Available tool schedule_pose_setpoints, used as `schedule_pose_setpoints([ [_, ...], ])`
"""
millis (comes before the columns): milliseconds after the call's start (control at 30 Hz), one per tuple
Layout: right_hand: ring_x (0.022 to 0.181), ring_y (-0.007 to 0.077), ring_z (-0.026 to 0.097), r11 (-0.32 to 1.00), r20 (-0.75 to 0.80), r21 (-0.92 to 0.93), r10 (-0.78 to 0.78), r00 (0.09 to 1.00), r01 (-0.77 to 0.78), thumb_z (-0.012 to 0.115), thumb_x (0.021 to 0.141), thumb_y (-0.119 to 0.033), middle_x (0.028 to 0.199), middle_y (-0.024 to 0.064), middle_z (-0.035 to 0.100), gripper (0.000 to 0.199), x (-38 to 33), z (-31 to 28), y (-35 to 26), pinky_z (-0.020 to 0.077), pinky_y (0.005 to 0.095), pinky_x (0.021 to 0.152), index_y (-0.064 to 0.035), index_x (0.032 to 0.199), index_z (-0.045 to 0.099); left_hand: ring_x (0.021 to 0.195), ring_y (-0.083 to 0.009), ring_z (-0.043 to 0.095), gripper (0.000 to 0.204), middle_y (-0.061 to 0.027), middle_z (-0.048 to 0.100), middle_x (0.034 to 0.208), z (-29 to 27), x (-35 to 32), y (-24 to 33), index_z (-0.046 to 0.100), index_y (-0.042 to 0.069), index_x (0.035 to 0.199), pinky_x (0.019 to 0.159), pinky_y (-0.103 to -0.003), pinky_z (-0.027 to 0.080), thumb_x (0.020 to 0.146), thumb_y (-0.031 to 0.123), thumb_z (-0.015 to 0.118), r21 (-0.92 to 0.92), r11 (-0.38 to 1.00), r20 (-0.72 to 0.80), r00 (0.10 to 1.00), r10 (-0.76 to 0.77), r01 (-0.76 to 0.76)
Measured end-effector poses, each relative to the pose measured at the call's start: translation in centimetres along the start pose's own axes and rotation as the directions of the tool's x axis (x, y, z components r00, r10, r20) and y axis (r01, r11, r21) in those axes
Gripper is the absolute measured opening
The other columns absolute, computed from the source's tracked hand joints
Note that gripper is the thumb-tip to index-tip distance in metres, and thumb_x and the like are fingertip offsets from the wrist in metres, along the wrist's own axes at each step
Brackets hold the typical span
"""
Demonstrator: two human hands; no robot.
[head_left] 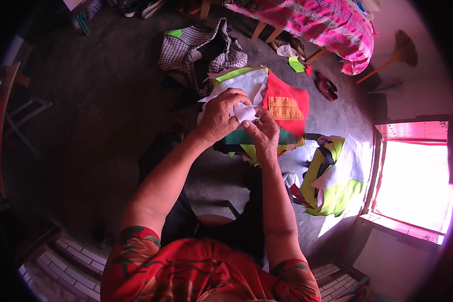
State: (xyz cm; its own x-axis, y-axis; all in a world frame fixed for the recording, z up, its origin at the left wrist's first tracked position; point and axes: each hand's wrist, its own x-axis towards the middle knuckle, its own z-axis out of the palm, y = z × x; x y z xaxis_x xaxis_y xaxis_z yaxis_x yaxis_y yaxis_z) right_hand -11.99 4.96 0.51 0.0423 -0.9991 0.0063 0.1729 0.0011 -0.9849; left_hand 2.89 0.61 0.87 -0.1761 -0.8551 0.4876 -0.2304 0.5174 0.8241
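Between my two hands I hold a small piece of white cloth (245, 114), folded or crumpled. My left hand (220, 113) grips its left side with the fingers curled over it. On the other side my right hand (265, 132) pinches it between thumb and fingers. Beneath the hands lies a pile of cut cloth pieces: a pale white piece (246, 83), a red piece (298, 100) with an orange patch (285, 108) on it, and a dark green piece (287, 137) at the near side.
Checked cloth (178, 55) lies on the floor beyond the pile. To the right sits a heap of yellow-green and white cloth (337, 176), near a bright window (412, 181). A pink plaid cover (312, 25) hangs at the back, with a broom (403, 50) and dark red shoes (326, 86) nearby.
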Motion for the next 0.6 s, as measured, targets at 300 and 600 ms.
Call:
schedule_pose_setpoints([
  [300, 0.074, 0.0082, 0.056, 0.973, -0.106, -0.208, 0.082, 0.991, -0.103, 0.072, 0.078, -0.01, 0.082, 0.0016, 0.063, 0.025, 0.2, -1.2, -0.5, 0.045, 0.0223, 0.072, 0.003, 0.098, 0.062, 0.097, -0.0302, 0.059, 0.026, -0.0103, 0.06, 0.102, -0.1, 0.0, -0.7, 0.061, 0.005, 0.087, 0.082, -0.036, 0.048, 0.064, -0.001, 0.069, 0.185, 0.982, -0.131, 0.989, 0.07, -0.045],
  [600, 0.078, 0.0068, 0.053, 0.977, -0.352, -0.197, -0.15, 0.924, 0.084, 0.062, 0.089, -0.018, 0.085, -0.0005, 0.062, 0.022, 0.7, -3.7, -1.4, 0.0428, 0.0215, 0.073, 0.0015, 0.099, 0.064, 0.095, -0.0296, 0.058, 0.027, -0.0101, 0.059, 0.099, -1.2, 0.4, -1.3, 0.057, 0.004, 0.092, 0.08, -0.036, 0.048, 0.068, -0.009, 0.06, 0.262, 0.965, -0.294, 0.955, 0.05, 0.031],
])
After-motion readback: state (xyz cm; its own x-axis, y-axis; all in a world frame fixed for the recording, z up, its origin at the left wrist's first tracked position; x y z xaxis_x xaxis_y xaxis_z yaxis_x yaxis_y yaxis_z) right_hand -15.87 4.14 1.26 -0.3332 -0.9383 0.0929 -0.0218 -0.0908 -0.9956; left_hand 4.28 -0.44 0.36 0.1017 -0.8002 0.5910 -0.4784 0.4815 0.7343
